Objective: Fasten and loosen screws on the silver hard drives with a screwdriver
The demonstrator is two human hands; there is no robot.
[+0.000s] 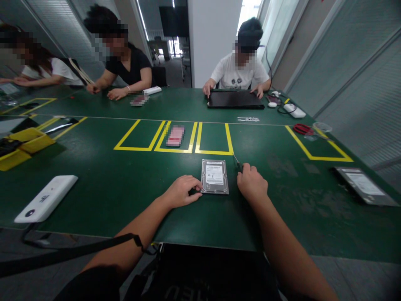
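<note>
A silver hard drive (pixel 214 177) with a white label lies flat on the green table (pixel 125 184) in front of me. My left hand (pixel 182 190) rests on the table with its curled fingers pressed against the drive's lower left edge. My right hand (pixel 251 182) is closed in a fist just right of the drive, gripping a thin dark tool (pixel 237 162) whose tip points up and away, toward the yellow tape box (pixel 214 138).
Yellow tape rectangles mark the table beyond the drive; a pink item (pixel 175 136) lies in one. A white device (pixel 46 197) lies at left, yellow bins (pixel 26 142) further left, a second drive (pixel 365 185) at right. Three people work across the table, one at a black laptop (pixel 234 100).
</note>
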